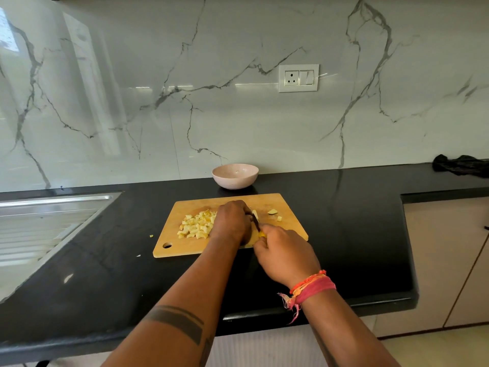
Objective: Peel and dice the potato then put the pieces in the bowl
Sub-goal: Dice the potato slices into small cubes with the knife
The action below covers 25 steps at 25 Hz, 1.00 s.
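— Black counter (pixel 344 221), head view: board (pixel 264 202) at centre, dice (pixel 197 225) at its 9 o'clock, bowl (pixel 235 175) at 12.

— Hands?

— Left hand (pixel 231 221) curls over the last potato; right hand (pixel 283 250) grips the knife (pixel 256 221). Dicing is nearly done, I judge; scooping pieces into the bowl comes next.

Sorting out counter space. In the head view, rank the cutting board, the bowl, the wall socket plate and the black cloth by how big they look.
1. cutting board
2. black cloth and bowl: look alike; the cloth is cut off by the frame edge, so unranked
3. wall socket plate
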Each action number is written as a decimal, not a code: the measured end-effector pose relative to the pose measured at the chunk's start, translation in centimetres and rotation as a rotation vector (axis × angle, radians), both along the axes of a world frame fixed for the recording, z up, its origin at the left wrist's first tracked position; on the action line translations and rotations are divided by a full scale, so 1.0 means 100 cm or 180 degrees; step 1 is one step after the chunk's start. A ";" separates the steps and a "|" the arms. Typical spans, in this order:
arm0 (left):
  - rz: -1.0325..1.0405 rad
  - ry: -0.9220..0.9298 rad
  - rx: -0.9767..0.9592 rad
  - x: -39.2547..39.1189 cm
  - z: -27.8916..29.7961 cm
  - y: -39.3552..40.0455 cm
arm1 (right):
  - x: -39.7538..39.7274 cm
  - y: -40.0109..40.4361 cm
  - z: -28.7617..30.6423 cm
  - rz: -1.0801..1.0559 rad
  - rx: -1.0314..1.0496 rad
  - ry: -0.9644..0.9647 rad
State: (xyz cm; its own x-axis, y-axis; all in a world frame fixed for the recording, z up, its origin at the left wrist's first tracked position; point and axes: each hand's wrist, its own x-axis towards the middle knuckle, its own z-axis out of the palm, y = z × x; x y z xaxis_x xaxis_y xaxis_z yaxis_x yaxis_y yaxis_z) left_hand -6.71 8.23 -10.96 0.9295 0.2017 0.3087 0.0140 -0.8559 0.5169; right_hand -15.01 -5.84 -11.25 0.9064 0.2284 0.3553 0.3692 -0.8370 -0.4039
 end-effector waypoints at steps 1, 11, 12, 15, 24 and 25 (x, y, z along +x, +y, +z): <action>0.0024 0.0010 -0.0038 -0.001 0.001 0.000 | 0.000 -0.001 0.000 -0.0005 0.0151 0.0049; -0.0291 0.0163 0.0377 0.000 -0.001 -0.007 | 0.009 -0.008 0.001 -0.0323 0.1056 0.0234; -0.0317 0.0135 0.0444 0.001 0.000 -0.007 | 0.009 -0.008 0.001 -0.0322 0.1016 0.0223; -0.0484 -0.0006 0.0444 -0.001 -0.001 -0.002 | 0.008 -0.007 0.001 -0.0315 0.0917 0.0192; -0.0545 -0.0176 0.0228 -0.004 0.001 0.001 | 0.007 0.001 0.002 -0.0353 0.0078 0.0107; -0.0532 -0.0180 0.0200 -0.004 0.001 0.001 | 0.006 0.000 0.002 -0.0313 0.0067 0.0104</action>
